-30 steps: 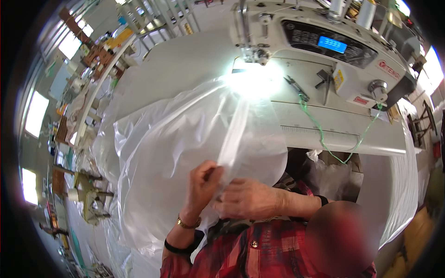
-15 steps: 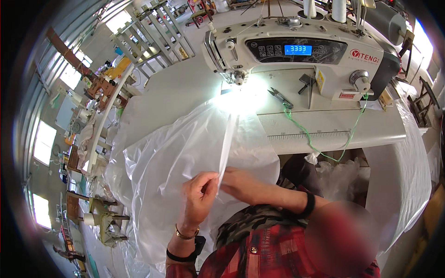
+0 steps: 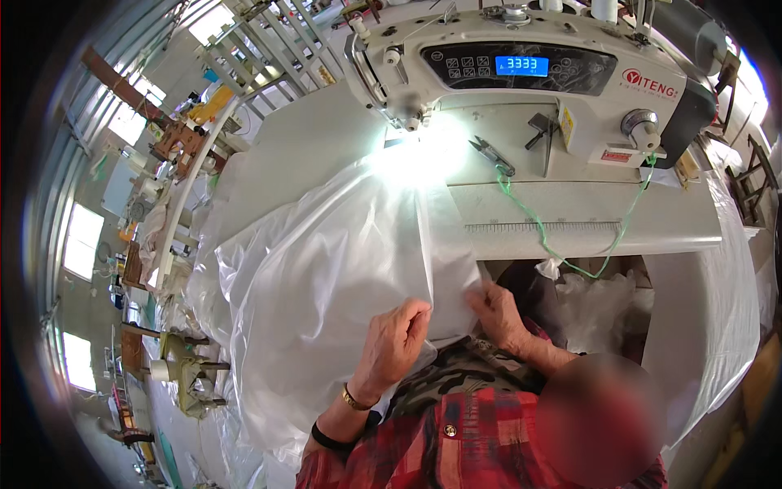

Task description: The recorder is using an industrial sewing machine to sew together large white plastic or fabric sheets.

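A large sheet of translucent white plastic [image 3: 301, 277] spreads from the sewing machine [image 3: 521, 77] down over my lap. Its upper end lies under the needle area, where a bright lamp's glare hides the stitching point. A narrow folded strip [image 3: 425, 248] runs from there toward me. My left hand [image 3: 397, 342] is closed in a pinch on the lower end of this strip. At the sheet's right edge, my right hand [image 3: 498, 316] is slightly blurred, its thumb and fingers drawn together on the plastic.
Thread snips [image 3: 493, 155] lie on the machine table [image 3: 586, 236], tied to a green cord [image 3: 533, 216]. A small dark tool [image 3: 538, 130] rests beside the machine's upright. More plastic film [image 3: 700, 326] hangs at the right. A metal rack [image 3: 277, 49] stands behind.
My right hand has moved right, away from the strip, to the sheet's right edge. My left hand has shifted right with the strip. The view has tilted slightly.
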The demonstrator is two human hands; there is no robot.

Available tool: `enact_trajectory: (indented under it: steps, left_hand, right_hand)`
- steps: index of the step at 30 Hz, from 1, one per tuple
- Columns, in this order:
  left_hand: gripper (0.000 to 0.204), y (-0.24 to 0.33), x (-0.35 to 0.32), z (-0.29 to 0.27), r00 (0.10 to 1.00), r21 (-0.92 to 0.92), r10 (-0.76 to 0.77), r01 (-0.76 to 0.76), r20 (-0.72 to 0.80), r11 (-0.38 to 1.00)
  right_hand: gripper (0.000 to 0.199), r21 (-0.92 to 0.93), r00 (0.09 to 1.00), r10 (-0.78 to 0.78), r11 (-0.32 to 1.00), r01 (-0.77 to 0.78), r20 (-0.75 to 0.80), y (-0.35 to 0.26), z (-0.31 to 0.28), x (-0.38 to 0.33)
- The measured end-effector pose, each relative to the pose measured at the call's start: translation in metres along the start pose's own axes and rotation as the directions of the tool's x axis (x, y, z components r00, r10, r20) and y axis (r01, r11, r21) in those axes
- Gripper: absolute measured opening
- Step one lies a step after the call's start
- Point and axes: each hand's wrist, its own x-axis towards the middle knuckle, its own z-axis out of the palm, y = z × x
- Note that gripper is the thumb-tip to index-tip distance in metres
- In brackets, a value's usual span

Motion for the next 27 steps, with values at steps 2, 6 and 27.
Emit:
enact_trajectory:
  steps: [2,6,27]
  left_hand:
    - [0.005,0.000,-0.001,-0.001,1.000,0.013,-0.020,0.020,0.019,1.000]
    - [0.004,-0.002,-0.001,-0.002,0.999,-0.001,-0.030,0.030,0.019,1.000]
    - [0.007,0.027,0.006,-0.067,0.993,0.247,0.062,-0.036,-0.097,0.968]
  right_hand:
    - [0.024,0.163,0.966,-0.062,0.986,0.020,0.253,-0.016,0.002,-0.016]
    - [0.012,-0.108,0.834,-0.420,0.868,0.484,0.359,-0.038,0.012,-0.025]
    - [0.019,0.135,0.985,-0.141,0.983,0.127,0.098,-0.050,0.061,0.026]
